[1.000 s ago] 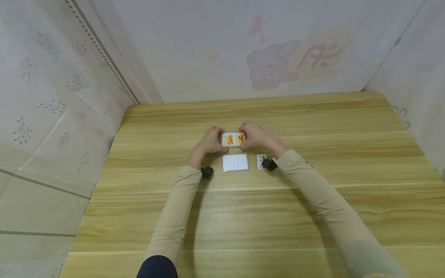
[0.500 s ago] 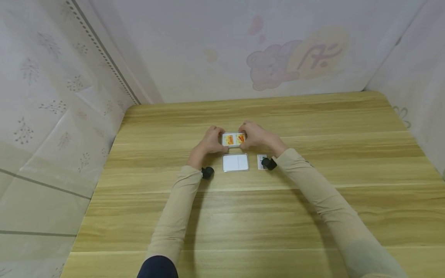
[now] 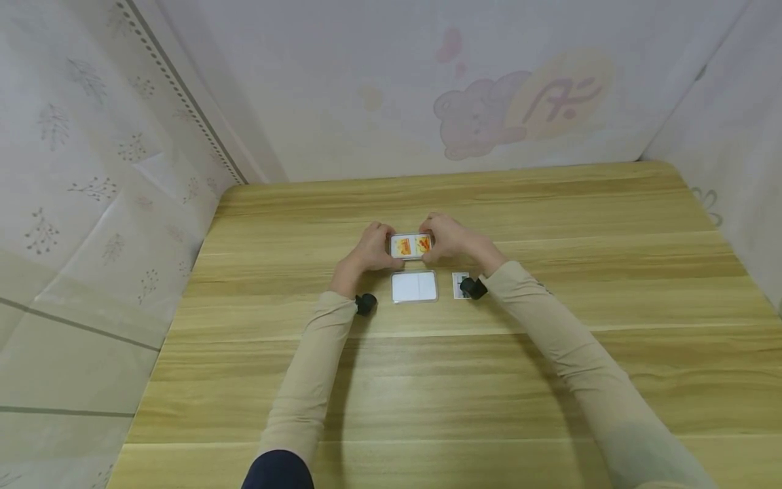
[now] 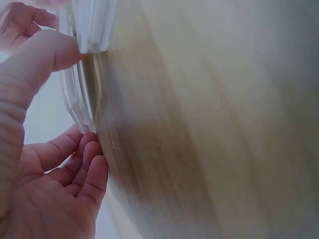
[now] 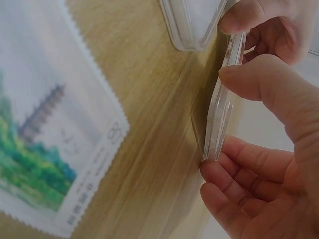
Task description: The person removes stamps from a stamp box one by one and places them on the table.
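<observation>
A clear plastic case [image 3: 411, 246] with two orange-and-yellow pictures on white shows between the hands in the head view. The left hand [image 3: 371, 247] grips its left end, thumb on the near side and fingers on the far side. At the right end, the right hand [image 3: 449, 239] pinches it the same way. In the right wrist view the case [image 5: 219, 119] is seen edge-on, close to the tabletop. Nearer the person lies a second clear case [image 3: 414, 286] with a white inside. A postage stamp [image 5: 45, 134] with a pagoda and green trees lies beside it, partly covered in the head view by the right wrist camera.
The wood-grain table [image 3: 403, 394] extends around the hands on all sides. Behind it hangs a pale wall covering [image 3: 342, 81] with a printed bear, and patterned cloth [image 3: 91, 170] borders the left side. Black wrist cameras sit just above the tabletop.
</observation>
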The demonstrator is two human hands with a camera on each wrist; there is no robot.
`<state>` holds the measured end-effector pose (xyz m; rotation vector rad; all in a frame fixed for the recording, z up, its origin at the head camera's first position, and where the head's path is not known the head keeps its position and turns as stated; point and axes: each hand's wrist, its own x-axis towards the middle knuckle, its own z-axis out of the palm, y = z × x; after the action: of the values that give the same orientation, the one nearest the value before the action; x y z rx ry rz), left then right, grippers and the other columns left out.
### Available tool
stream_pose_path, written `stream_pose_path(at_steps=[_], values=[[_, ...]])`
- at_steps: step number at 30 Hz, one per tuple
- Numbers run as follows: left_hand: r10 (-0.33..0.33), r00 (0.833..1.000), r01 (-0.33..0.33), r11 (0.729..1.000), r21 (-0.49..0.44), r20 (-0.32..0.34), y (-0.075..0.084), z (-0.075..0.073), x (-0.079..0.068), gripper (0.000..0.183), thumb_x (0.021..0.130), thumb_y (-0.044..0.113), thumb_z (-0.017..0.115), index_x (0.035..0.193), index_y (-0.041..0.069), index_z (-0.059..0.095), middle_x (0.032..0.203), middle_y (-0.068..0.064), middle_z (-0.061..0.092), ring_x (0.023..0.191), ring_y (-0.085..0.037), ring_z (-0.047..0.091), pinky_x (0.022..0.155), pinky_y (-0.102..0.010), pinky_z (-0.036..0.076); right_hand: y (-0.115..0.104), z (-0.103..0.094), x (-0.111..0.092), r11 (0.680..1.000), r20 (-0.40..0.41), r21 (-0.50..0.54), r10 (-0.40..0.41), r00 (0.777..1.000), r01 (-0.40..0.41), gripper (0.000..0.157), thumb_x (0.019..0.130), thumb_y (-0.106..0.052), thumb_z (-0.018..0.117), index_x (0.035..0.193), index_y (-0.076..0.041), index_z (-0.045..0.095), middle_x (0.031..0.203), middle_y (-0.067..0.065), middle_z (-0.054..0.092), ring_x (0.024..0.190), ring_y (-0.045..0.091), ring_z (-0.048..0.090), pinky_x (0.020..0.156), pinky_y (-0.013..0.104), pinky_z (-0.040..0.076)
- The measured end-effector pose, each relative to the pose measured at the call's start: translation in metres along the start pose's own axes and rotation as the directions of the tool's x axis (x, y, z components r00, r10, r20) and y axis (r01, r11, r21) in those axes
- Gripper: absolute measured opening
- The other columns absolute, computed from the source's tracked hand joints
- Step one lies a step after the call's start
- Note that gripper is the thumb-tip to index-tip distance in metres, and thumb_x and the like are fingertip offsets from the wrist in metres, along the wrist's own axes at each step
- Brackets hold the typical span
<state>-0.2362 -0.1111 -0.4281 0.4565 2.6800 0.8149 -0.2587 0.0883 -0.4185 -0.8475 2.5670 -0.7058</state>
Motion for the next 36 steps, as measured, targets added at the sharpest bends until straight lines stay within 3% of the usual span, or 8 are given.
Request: stream_pose_path(at_steps=[18,36], values=[[0.007,1.0,-0.007,1.0,-0.017,-0.018,-0.0002,0.0015,-0.0014,0.064,0.074,0.019,0.078,0.123,-0.008,0.046,0.117,-0.019,0.044,0.108,-0.029,0.042,0.096,-0.037,0.038,-0.0021,-0.0025,0.0016,1.0,0.0,-0.002,-0.001,1.0,0.001,0.052,0.069,-0.014,0.076,0.113,0.008,0.06,0.102,0.014,0.054,0.088,0.024,0.048,0.075,0.032,0.044],[-0.001,1.0,0.001,1.0,-0.01,0.001,-0.0001,0.0,-0.0003,0.069,0.072,0.017,0.078,0.126,-0.009,0.044,0.118,-0.018,0.046,0.109,-0.028,0.043,0.096,-0.036,0.038,0.0,-0.0051,-0.0008,1.0,-0.011,0.011,-0.012,1.0,0.012,0.062,0.066,-0.013,0.076,0.12,0.01,0.054,0.11,0.018,0.053,0.099,0.028,0.05,0.088,0.039,0.044]])
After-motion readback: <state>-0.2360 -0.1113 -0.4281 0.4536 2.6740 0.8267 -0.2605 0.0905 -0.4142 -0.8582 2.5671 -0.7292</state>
